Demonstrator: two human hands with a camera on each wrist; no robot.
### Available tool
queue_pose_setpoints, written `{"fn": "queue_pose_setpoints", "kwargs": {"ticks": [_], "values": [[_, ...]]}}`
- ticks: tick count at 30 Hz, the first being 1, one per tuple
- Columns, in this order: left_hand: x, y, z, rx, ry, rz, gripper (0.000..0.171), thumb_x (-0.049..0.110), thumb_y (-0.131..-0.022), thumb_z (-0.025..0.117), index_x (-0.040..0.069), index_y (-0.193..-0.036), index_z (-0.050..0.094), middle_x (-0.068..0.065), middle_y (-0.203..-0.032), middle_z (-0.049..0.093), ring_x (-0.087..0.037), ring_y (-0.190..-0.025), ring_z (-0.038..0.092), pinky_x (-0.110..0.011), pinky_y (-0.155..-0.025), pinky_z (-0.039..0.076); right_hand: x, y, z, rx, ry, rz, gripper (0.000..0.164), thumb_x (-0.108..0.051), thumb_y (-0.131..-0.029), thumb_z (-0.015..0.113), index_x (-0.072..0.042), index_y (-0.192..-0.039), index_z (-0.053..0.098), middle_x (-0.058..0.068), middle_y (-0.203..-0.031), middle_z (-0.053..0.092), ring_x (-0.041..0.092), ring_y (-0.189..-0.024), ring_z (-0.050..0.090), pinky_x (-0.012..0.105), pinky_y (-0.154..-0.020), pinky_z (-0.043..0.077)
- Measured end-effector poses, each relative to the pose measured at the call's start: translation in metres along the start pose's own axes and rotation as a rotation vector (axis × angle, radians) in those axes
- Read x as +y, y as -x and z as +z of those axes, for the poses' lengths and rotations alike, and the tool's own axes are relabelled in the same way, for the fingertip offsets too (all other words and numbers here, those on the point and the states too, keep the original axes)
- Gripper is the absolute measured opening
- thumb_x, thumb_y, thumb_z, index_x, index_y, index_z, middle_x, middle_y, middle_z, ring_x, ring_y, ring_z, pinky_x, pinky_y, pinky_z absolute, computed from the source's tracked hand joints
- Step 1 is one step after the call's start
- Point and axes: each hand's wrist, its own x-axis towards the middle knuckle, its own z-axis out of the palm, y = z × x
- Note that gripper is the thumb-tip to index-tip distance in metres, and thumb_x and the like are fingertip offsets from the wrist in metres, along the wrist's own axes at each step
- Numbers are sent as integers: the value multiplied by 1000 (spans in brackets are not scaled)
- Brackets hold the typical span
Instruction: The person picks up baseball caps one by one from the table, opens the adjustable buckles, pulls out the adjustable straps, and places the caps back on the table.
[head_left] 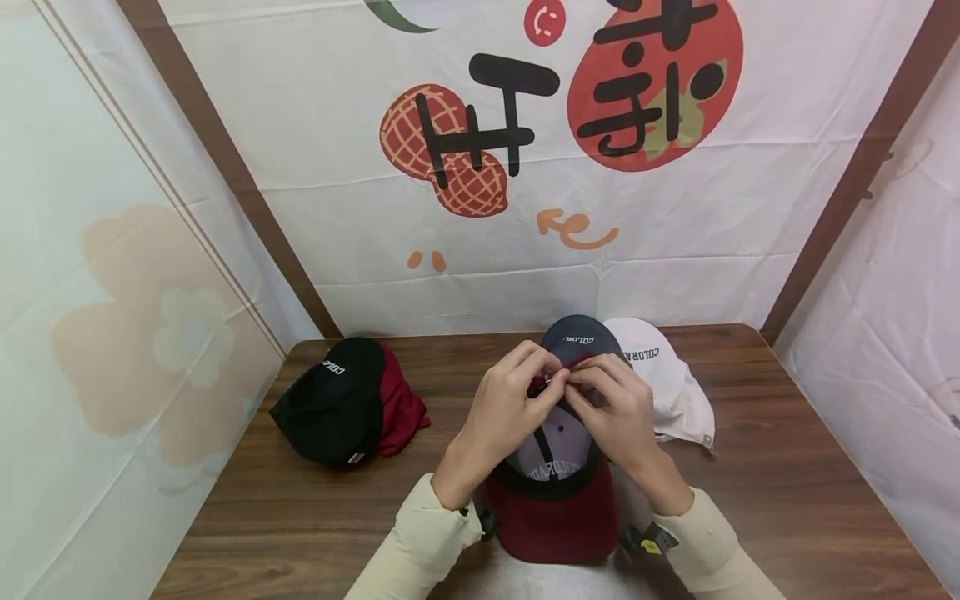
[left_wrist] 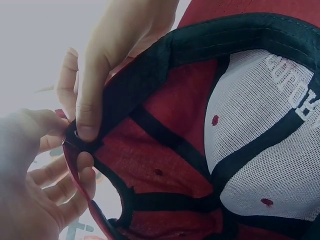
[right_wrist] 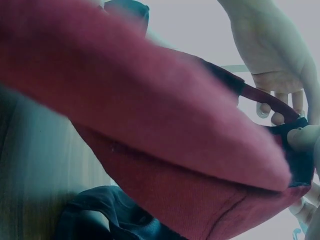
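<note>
You had the red cap (head_left: 557,487) over the table (head_left: 765,492), brim (head_left: 558,533) toward you, left hand (head_left: 513,400) and right hand (head_left: 618,408) pinching its back strap (right_wrist: 265,98). Looked light, soft (brim likely stiffer); best held there.

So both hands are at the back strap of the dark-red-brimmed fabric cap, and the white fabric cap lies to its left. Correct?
Wrong side: the head view shows the white fabric cap to the right of the dark-red-brimmed fabric cap. The left hand and right hand are indeed at the latter's back strap.
</note>
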Motion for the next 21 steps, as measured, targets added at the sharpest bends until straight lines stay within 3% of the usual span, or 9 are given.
{"fn": "queue_pose_setpoints", "kwargs": {"ticks": [4,7,12,21], "values": [[0,-1,-1,16,12,-2,9,21,-96,61,16,-93,67,4,-93,60,-7,-70,55,-13,-60,43,0,-1,0,10,-13,-6,14,-19,-90,70,-8,-82,73,3,-85,69,15,-74,60,23,-64,45],[-1,-2,-2,25,25,-7,9,21,-97,60,15,-94,67,4,-94,60,-7,-70,56,-15,-61,46,-1,-1,-1,8,-15,-8,4,-11,-83,77,-9,-85,74,2,-85,70,14,-73,59,22,-62,43],[-3,-1,-5,39,64,-36,9,20,-97,59,14,-94,63,3,-92,58,-6,-70,56,-15,-62,49,-1,0,-1,9,-15,-4,21,2,-70,82,-10,-86,75,2,-84,69,13,-71,58,20,-61,42],[-5,-1,-8,31,102,-73,10,22,-98,58,13,-94,60,2,-92,57,-4,-72,57,-17,-62,51,0,0,-1,18,-37,13,22,3,-67,84,-9,-83,74,4,-84,68,14,-71,59,22,-60,44]]}}
